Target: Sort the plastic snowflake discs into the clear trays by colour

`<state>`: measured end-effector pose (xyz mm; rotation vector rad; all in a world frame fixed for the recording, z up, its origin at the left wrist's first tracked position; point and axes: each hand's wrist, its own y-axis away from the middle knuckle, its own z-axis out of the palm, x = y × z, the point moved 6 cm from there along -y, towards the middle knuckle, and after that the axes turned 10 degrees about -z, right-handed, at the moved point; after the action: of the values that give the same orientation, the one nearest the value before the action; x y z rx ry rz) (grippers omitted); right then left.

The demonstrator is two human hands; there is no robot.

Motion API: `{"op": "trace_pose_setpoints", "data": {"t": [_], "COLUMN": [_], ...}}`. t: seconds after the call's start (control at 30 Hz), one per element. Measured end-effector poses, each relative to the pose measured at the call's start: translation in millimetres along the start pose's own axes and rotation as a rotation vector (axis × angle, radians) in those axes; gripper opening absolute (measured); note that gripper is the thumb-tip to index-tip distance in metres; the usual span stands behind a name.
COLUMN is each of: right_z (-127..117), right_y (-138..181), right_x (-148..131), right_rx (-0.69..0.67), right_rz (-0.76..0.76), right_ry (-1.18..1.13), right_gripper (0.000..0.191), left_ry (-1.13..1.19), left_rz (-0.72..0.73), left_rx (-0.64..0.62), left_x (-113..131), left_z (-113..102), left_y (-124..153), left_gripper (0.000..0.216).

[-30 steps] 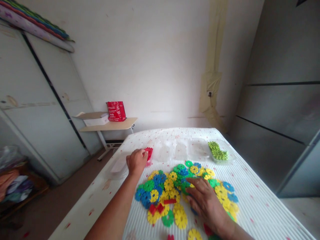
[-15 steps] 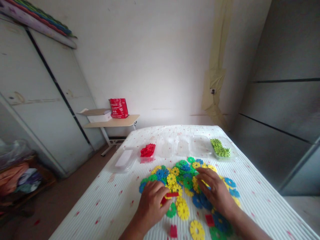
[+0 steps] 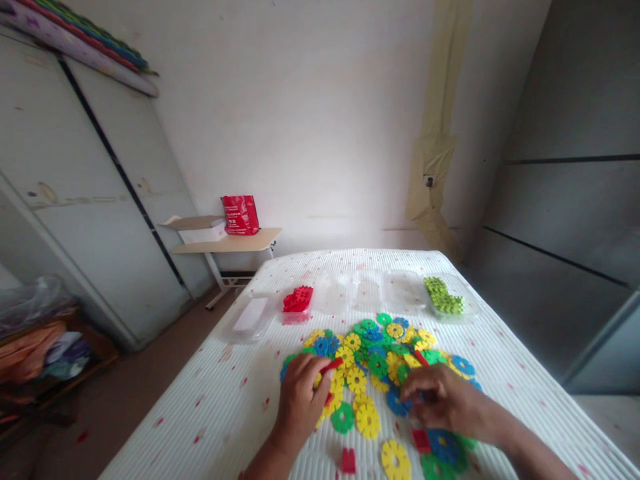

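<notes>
My left hand (image 3: 301, 393) is closed on a red plastic building piece (image 3: 332, 365), gripped between thumb and fingers over the left side of a pile of flower-shaped plastic discs (image 3: 356, 380). My right hand (image 3: 447, 399) hovers low over the pile's right side, fingers bent and thumb apart, with no held piece visible. Just below it, a flat red piece (image 3: 421, 441) lies beside a blue disc (image 3: 443, 445). Another red piece (image 3: 421, 358) sticks up among the discs beyond the right knuckles. Nearer me lie a small red piece (image 3: 349, 460) and a yellow disc (image 3: 395, 459).
Along the back stand a clear tub of red pieces (image 3: 297, 303), several clear tubs (image 3: 403, 291), and one with lime-green pieces (image 3: 444, 297). A clear container with a white slab (image 3: 251, 315) stands left. Behind is a side table (image 3: 235, 241) with a red bag (image 3: 241, 215).
My right hand has drawn back toward me from the middle of the pile, its fingers more bent. My left hand has shifted slightly, tilting the red piece upward.
</notes>
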<state>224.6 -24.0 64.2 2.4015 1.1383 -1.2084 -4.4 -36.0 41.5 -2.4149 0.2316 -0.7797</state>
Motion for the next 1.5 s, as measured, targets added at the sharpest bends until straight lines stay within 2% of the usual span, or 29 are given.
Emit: {"op": "trace_pose_setpoints", "data": {"t": [0.1, 0.17, 0.3, 0.4, 0.53, 0.67, 0.87, 1.1, 1.3, 1.5], "right_z": [9.5, 17.3, 36.1, 36.7, 23.0, 25.0, 40.0, 47.2, 51.6, 51.6], "right_y": [6.6, 7.1, 1.8, -4.4, -12.3, -19.1, -24.2, -22.7, -24.7, -25.7], "right_x": [-13.2, -16.6, -7.8, -0.7, -4.5, -6.9, -6.1, 2.7, 3.2, -4.2], "right_rx": [-0.132, -0.127, -0.084, -0.025, 0.154, 0.256, 0.269, 0.286, 0.272, 0.271], "right_rz": [-0.052, -0.11, -0.161, -0.097, -0.038, -0.043, -0.126, -0.013, -0.043, -0.086], "right_ry": [0.019, 0.16, 0.378, 0.341, 0.246, 0.209, 0.187, 0.194, 0.261, 0.231], "right_gripper": [0.026, 0.03, 0.023, 0.022, 0.023, 0.017, 0.014, 0.007, 0.012, 0.012], "left_ry": [0.053, 0.062, 0.07, 0.055, 0.026, 0.013, -0.055, -0.065, -0.025, 0.013], "left_rz": [-0.046, -0.053, -0.009, 0.032, 0.072, 0.133, 0.185, 0.233, 0.229, 0.191], "left_rx": [0.019, -0.001, -0.022, -0.04, -0.074, -0.107, -0.089, -0.07, -0.058, -0.117], "left_x": [-10.2, -11.4, -0.4, 12.0, 24.2, 32.9, 38.6, 42.4, 42.7, 42.5], "left_z": [-0.1, 2.7, 6.6, 8.9, 13.0, 16.2, 16.6, 17.3, 15.1, 15.3], "left_y": [-0.2, 0.4, 2.6, 5.1, 8.8, 10.8, 11.5, 12.7, 11.1, 11.8], "left_gripper": [0.014, 0.014, 0.016, 0.015, 0.012, 0.009, 0.014, 0.023, 0.021, 0.019]}}
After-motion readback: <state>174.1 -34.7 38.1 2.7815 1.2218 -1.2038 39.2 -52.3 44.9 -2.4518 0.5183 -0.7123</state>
